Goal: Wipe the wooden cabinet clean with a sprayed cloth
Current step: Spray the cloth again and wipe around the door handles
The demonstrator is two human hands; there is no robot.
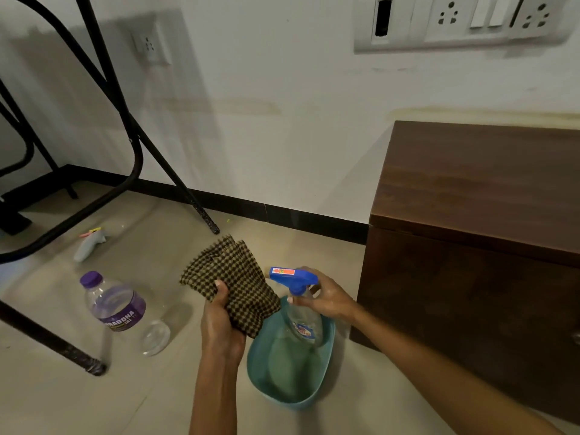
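- Here, the wooden cabinet (477, 233) is filling the right side of the frame, dark brown, standing on the tiled floor (150, 397) against the white wall (282, 105).
- A black metal frame (131, 146) is crossing the upper left of the frame, its legs resting on the floor.
- A grey switch panel (461, 20) with sockets is sitting on the wall at the upper right.
- A teal basin (324, 346) is lying on the floor at lower centre, just beside the cabinet.
- The checked cloth (238, 284) is hanging bunched in the centre of the frame, above the basin's left rim.
- A clear water bottle (122, 312) with a purple cap is lying on the floor at lower left.
- The left hand (219, 324) is clenching the lower part of the cloth.
- The right hand (326, 298) is gripping the neck of the spray bottle (301, 306), whose blue nozzle is pointing at the cloth; the bottle's body is sitting over the basin.
- A small pale object (89, 244) is lying on the floor at left; what it is cannot be told.
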